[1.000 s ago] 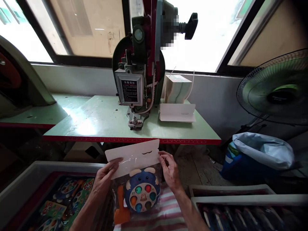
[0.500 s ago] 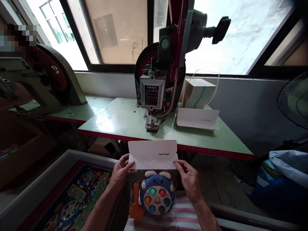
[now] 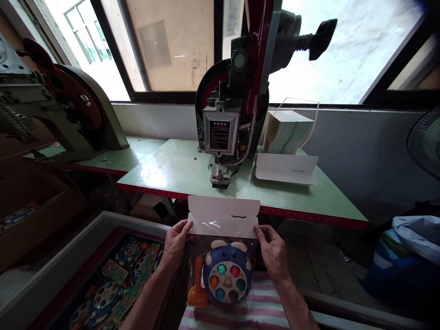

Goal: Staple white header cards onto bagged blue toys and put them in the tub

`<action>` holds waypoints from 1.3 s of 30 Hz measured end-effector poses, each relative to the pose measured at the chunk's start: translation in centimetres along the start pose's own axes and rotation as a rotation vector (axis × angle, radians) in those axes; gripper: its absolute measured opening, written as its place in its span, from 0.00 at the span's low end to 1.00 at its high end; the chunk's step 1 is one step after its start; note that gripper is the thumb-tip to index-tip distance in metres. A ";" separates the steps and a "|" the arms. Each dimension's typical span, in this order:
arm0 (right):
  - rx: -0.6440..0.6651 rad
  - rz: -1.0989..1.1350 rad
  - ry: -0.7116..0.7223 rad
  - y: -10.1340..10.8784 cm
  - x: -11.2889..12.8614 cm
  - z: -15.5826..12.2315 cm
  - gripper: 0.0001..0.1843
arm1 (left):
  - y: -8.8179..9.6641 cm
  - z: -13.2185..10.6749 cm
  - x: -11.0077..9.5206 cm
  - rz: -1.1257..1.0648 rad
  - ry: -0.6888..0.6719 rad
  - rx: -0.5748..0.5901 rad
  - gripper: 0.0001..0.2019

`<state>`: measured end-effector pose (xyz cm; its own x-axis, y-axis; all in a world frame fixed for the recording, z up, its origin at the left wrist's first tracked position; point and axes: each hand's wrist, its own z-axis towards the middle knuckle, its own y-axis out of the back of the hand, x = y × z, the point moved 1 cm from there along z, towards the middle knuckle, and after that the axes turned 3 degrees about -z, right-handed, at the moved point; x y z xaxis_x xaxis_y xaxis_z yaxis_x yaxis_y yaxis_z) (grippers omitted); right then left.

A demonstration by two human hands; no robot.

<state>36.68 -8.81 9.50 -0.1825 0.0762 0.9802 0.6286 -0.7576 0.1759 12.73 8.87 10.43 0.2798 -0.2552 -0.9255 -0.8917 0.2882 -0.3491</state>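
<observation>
Levelled since a second ago, when its right end sat higher, the white folded card header (image 3: 222, 220) tops a clear plastic bag (image 3: 196, 246) held over pink-and-white striped cloth (image 3: 266, 303). Inside, an orange plastic hammer (image 3: 197, 293) points handle-up beside a round blue animal-faced toy (image 3: 228, 275), ears towards the header. Left hand (image 3: 174, 244) and right hand (image 3: 274, 253) have fingers clamped on the header's side edges, sensible holds: the pack is probably light, its film slippery, its card creasable. Its long axis runs towards the pale-green counter (image 3: 175, 160), header end foremost.

Left hand (image 3: 175, 244) pinching, right hand (image 3: 273, 251) likewise
</observation>
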 end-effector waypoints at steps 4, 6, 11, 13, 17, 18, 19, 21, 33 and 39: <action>-0.050 -0.027 0.031 -0.4 0.0 0.4 0.20 | -0.3 -0.3 -0.8 0.008 0.026 0.001 0.20; -0.059 -0.023 0.032 -0.6 -0.2 0.6 0.18 | -0.5 -0.4 -1.2 -0.001 0.062 -0.008 0.21; -0.066 0.085 -0.010 -0.8 -0.7 0.8 0.16 | -0.7 -0.3 -1.9 0.007 0.117 -0.031 0.21; -0.061 0.191 -0.061 -0.8 -0.7 0.8 0.16 | -0.7 -0.3 -2.2 0.021 0.137 -0.036 0.22; 0.004 0.396 -0.160 -0.7 -0.1 0.8 0.19 | -0.7 -0.5 -2.7 0.062 0.191 -0.013 0.22; 0.018 0.424 -0.170 -0.7 0.0 0.8 0.20 | -0.6 -0.6 -2.8 0.067 0.202 -0.005 0.22; 0.025 0.441 -0.174 -0.7 0.1 0.8 0.20 | -0.5 -0.6 -2.8 0.067 0.209 0.004 0.21; 0.032 0.467 -0.177 -0.6 0.3 0.8 0.22 | -0.4 -0.6 -2.7 0.066 0.214 0.024 0.20; 0.222 0.596 -0.281 -0.2 0.2 0.7 0.32 | 1.2 -0.4 -3.8 0.077 0.240 0.162 0.31; 0.274 0.633 -0.285 0.1 0.0 0.5 0.08 | 1.1 -1.1 -2.8 0.039 0.210 0.205 0.21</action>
<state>37.11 -8.62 9.60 0.4567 -0.1270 0.8805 0.7214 -0.5263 -0.4501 10.56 8.90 12.76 0.1479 -0.4193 -0.8957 -0.8040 0.4764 -0.3558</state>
